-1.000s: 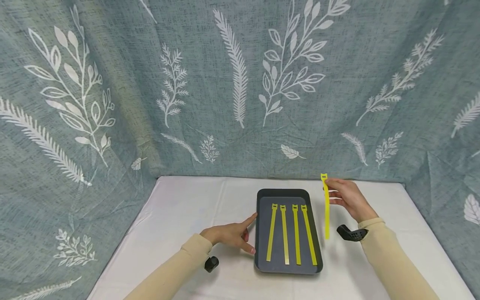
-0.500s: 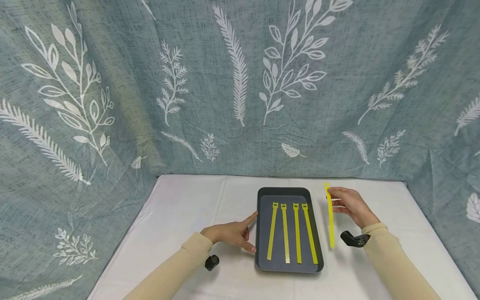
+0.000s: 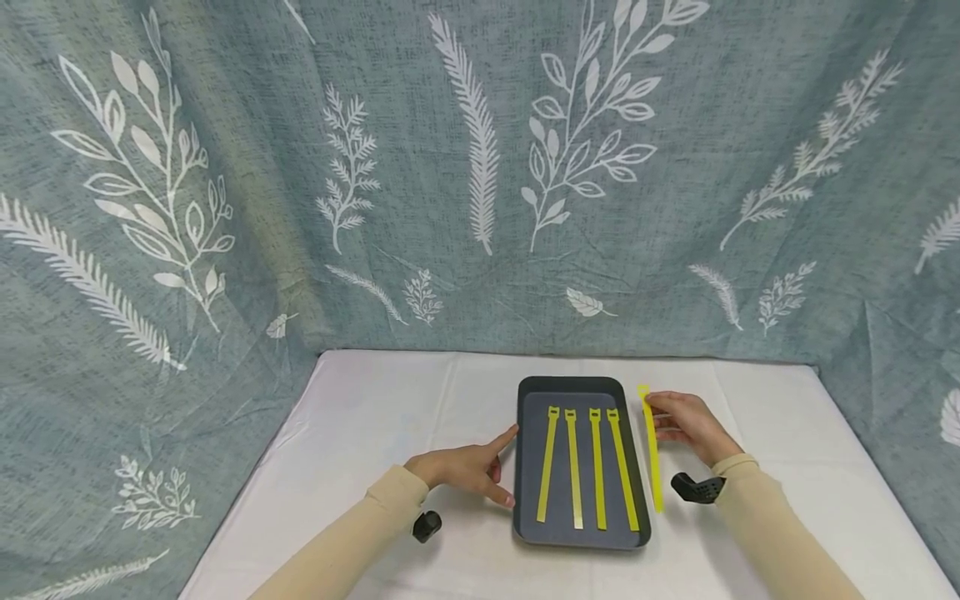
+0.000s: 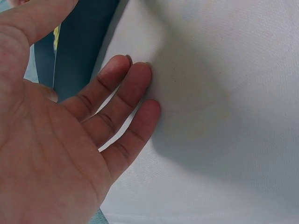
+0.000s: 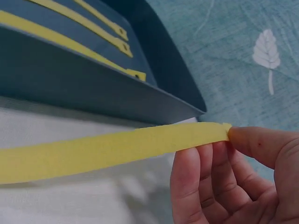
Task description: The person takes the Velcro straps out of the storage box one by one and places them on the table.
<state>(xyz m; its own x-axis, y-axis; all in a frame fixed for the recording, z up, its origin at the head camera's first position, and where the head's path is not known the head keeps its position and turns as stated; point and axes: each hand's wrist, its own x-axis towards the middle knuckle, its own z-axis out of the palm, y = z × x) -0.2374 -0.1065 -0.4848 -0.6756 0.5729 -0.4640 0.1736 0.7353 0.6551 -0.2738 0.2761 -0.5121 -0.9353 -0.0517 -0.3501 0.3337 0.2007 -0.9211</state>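
At lower right, the right hand (image 3: pixel 692 425) pinches a yellow strap (image 3: pixel 652 454) between its fingers. At lower centre, the left hand (image 3: pixel 468 468), fingers loosely extended, touches the dark tray (image 3: pixel 570 384).

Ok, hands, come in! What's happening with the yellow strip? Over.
Right hand pinches yellow strip, outside tray. Left hand at tray's opposite side. Tray wall stands between held strip and four other strips inside.

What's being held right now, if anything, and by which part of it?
A yellow strap, pinched near its wider end by the right hand. The left hand, at the side of the dark tray, holds nothing.
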